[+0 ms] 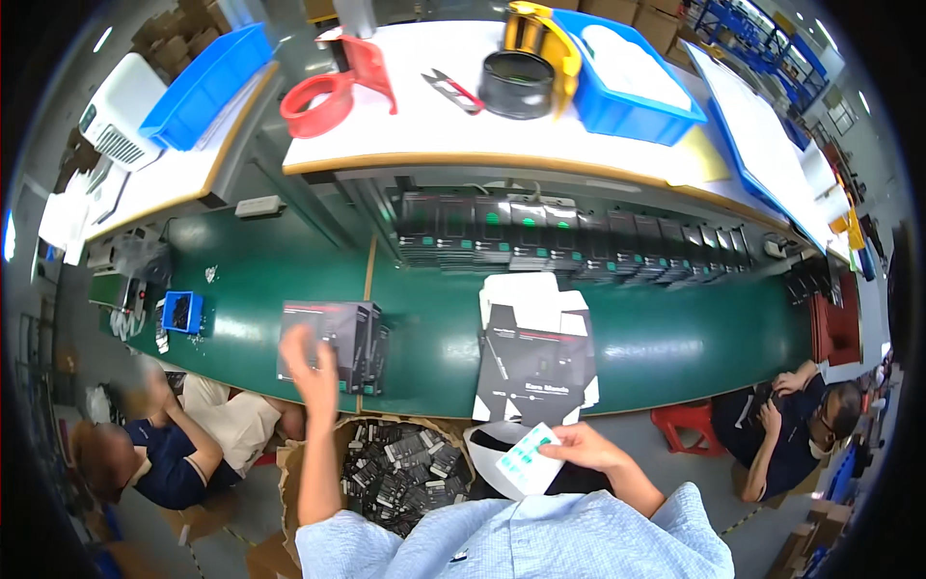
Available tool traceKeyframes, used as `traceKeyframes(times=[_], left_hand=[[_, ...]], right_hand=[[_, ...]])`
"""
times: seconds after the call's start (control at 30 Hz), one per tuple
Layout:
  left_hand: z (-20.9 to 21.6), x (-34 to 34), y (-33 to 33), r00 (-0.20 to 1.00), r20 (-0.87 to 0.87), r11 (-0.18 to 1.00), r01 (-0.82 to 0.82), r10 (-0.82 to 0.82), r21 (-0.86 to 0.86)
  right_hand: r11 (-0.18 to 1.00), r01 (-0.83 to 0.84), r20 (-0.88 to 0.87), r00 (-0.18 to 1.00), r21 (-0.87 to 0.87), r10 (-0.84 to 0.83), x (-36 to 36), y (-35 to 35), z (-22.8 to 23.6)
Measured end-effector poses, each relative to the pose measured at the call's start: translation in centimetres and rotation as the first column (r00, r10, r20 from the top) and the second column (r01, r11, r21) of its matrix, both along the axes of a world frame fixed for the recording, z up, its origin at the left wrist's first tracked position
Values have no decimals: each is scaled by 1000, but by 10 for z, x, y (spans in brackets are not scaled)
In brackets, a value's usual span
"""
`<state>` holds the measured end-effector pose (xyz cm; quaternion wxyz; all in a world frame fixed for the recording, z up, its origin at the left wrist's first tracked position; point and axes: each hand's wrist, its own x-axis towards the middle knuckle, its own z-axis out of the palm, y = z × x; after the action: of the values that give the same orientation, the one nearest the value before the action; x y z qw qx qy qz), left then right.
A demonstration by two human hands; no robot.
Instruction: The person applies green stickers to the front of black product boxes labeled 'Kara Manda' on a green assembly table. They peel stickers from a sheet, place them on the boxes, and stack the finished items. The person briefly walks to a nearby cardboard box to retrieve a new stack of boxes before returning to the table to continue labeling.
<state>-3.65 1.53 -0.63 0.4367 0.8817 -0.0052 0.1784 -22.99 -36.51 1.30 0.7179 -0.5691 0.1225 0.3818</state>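
My left hand point(311, 365) reaches over a stack of black printed boxes point(355, 333) on the green workbench. Its fingers are spread and slightly blurred, with nothing in them; whether they touch the front box I cannot tell. Low in front of my body, my right hand point(581, 447) pinches a white label sheet point(529, 463) with small green marks. Beyond it, flattened black and white cartons point(536, 362) lie in a loose pile at the bench's near edge. An open cardboard box point(405, 473) full of small dark packets stands below the bench, between my arms.
Rows of black boxes point(531, 232) line the bench's back under a white shelf point(424, 145). On that shelf sit a red tape dispenser point(323, 101), scissors point(451, 92) and a blue bin point(632, 116). Co-workers sit at left point(183, 444) and right point(786, 434), near a red stool point(687, 429).
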Motion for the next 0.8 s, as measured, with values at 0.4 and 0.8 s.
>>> traceKeyframes(times=[0.4,0.8], left_hand=[[-120,-158,-257,776,-412,567,631,-478,529],[10,-241,-367,372,-313,463,441,-874,-769]], right_hand=[[797,551,314,824,-248,-472,-105,-173,39],[858,512,343,814,-41,-469,-149,-188,-1]])
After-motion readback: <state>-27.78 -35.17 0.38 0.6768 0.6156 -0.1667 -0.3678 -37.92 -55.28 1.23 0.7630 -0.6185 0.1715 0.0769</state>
